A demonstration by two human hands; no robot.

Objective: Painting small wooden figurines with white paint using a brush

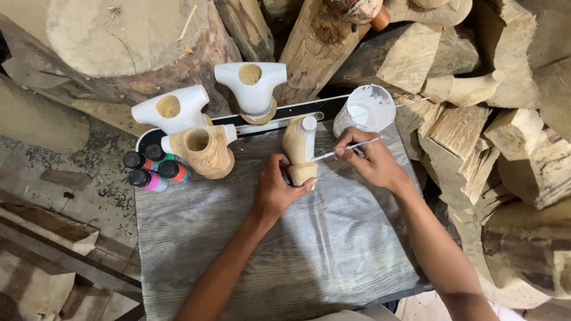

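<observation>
**Carved wooden piece steadied at its base while a fine brush works its top**

The carved wooden piece (299, 148) stands upright near the far edge of the grey board (285, 249), a little right of the middle. It is pale bare wood with a white-painted tip. It looks solid and stiff, light enough for 1 hand, and dry where unpainted, so the bare lower part is the sound place to grip; the white tip is likely wet and would smear under a finger. Its narrow foot suggests it could tip if let go.

The left hand (276, 190) is clamped around that base, fingers wrapped on the bare wood. The right hand (372, 159) pinches a thin paintbrush (348, 148), fingers closed on the handle, the bristle end reaching toward the piece's upper side.

Just beyond the right hand, at the board's far right corner, sits a white paint cup (369, 110). Toward the far left corner stand a partly painted carved piece with a hollow (202, 148) and 4 small paint bottles (153, 167) with dark caps. 2 white-painted carved pieces (250, 86) rest past the far edge. Rough logs and wood blocks (523, 119) crowd the far and right sides.
</observation>
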